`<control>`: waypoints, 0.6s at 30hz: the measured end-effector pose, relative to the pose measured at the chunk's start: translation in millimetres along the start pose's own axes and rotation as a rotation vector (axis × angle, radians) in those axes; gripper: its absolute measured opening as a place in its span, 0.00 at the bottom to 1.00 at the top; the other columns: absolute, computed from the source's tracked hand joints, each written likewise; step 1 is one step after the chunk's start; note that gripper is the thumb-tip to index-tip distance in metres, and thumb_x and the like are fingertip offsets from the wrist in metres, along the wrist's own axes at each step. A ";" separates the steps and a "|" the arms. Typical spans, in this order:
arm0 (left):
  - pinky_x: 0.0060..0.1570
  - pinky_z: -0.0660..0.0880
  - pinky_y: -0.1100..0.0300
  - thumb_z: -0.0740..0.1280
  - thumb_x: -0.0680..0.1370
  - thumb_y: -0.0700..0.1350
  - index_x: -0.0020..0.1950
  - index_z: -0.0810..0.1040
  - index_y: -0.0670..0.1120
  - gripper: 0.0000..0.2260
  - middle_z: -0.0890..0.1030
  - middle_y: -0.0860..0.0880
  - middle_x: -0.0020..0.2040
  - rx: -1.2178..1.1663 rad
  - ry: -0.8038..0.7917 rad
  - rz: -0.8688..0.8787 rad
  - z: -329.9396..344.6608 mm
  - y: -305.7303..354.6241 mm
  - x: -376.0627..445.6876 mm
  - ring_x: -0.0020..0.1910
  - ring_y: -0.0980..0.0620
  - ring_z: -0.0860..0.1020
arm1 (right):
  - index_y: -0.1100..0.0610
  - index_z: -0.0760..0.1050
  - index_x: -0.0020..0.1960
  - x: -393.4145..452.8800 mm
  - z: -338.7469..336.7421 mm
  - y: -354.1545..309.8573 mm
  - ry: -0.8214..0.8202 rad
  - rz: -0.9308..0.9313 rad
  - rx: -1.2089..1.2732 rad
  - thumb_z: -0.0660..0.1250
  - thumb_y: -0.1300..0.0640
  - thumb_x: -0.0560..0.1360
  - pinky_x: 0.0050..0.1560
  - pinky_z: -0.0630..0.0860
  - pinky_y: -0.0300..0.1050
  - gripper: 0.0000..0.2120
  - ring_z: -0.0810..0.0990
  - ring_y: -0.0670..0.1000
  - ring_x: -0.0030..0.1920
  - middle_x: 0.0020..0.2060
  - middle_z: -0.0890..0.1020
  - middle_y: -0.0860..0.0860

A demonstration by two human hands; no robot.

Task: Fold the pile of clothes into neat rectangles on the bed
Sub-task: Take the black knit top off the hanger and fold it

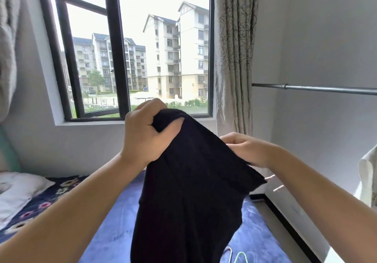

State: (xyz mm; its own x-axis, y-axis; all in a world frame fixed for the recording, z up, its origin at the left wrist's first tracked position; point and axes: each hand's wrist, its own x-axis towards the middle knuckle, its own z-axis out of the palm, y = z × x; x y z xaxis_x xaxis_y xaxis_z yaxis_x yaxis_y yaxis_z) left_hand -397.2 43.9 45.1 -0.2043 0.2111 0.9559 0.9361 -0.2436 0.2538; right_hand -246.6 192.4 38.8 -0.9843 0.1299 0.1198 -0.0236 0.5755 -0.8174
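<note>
Aloft: one black garment [189, 191], two hands [142, 138] gripping.

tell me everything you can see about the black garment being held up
The black garment looks like a soft, matte knit, plain and without print. It hangs in the air above the blue bed cover, not yet folded, draping down out of the frame's bottom edge. The left hand grips its bunched top edge, held higher; the right hand pinches the upper right edge, so the top slopes down to the right. What kind of garment it is cannot be told.
</note>
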 end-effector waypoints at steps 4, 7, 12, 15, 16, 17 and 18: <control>0.28 0.60 0.72 0.60 0.64 0.51 0.35 0.68 0.47 0.08 0.72 0.59 0.28 -0.038 -0.005 0.011 1.6 -2.9 -0.8 0.27 0.62 0.66 | 0.61 0.77 0.35 4.4 -6.4 -0.8 -0.065 0.231 0.231 0.59 0.54 0.77 0.25 0.67 0.30 0.17 0.72 0.41 0.23 0.23 0.76 0.46; 0.27 0.58 0.70 0.58 0.63 0.48 0.30 0.67 0.45 0.08 0.64 0.55 0.23 -0.040 -0.003 0.020 4.7 0.0 -1.5 0.27 0.58 0.63 | 0.74 0.71 0.52 10.7 -2.6 4.6 -0.160 0.230 -0.009 0.63 0.55 0.68 0.28 0.64 0.33 0.22 0.69 0.45 0.30 0.34 0.72 0.51; 0.27 0.58 0.70 0.57 0.63 0.46 0.30 0.68 0.43 0.07 0.63 0.54 0.25 -0.033 -0.062 0.083 10.0 -1.0 3.0 0.28 0.56 0.63 | 0.60 0.70 0.35 14.7 -1.2 9.7 -0.115 0.164 -0.210 0.56 0.72 0.77 0.25 0.64 0.27 0.15 0.70 0.37 0.21 0.25 0.73 0.45; 0.27 0.58 0.70 0.57 0.64 0.44 0.28 0.68 0.37 0.10 0.61 0.55 0.25 -0.006 -0.072 0.125 11.4 -7.7 2.9 0.28 0.55 0.61 | 0.54 0.70 0.17 18.0 -1.7 14.3 0.069 0.145 -0.170 0.54 0.75 0.75 0.20 0.61 0.27 0.31 0.65 0.40 0.15 0.17 0.69 0.45; 0.27 0.58 0.71 0.57 0.64 0.45 0.29 0.67 0.37 0.10 0.60 0.56 0.26 0.002 -0.057 0.120 11.5 -10.7 0.5 0.27 0.57 0.61 | 0.55 0.71 0.15 25.3 -1.2 19.0 0.164 0.142 -0.152 0.57 0.74 0.75 0.22 0.63 0.28 0.32 0.68 0.40 0.17 0.16 0.70 0.44; 0.27 0.59 0.72 0.57 0.64 0.45 0.29 0.66 0.38 0.10 0.60 0.58 0.26 0.015 -0.036 0.108 11.3 -13.7 -3.6 0.27 0.59 0.62 | 0.56 0.74 0.17 26.7 -1.7 22.6 0.213 0.133 -0.151 0.59 0.72 0.75 0.25 0.65 0.29 0.30 0.69 0.41 0.20 0.17 0.72 0.44; 0.28 0.59 0.73 0.57 0.64 0.46 0.30 0.67 0.39 0.10 0.60 0.59 0.26 0.027 -0.013 0.102 11.6 -17.4 -7.4 0.27 0.62 0.63 | 0.57 0.75 0.21 27.3 -4.6 25.4 0.243 0.117 -0.141 0.61 0.69 0.76 0.26 0.64 0.30 0.25 0.68 0.41 0.22 0.19 0.72 0.44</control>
State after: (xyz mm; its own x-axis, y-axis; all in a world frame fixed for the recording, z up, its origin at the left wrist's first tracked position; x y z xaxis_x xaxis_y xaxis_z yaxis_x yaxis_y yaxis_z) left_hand -408.7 57.6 31.9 -0.1039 0.1985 0.9746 0.9593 -0.2386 0.1509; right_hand -273.3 214.2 24.0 -0.9076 0.3818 0.1748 0.1288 0.6493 -0.7495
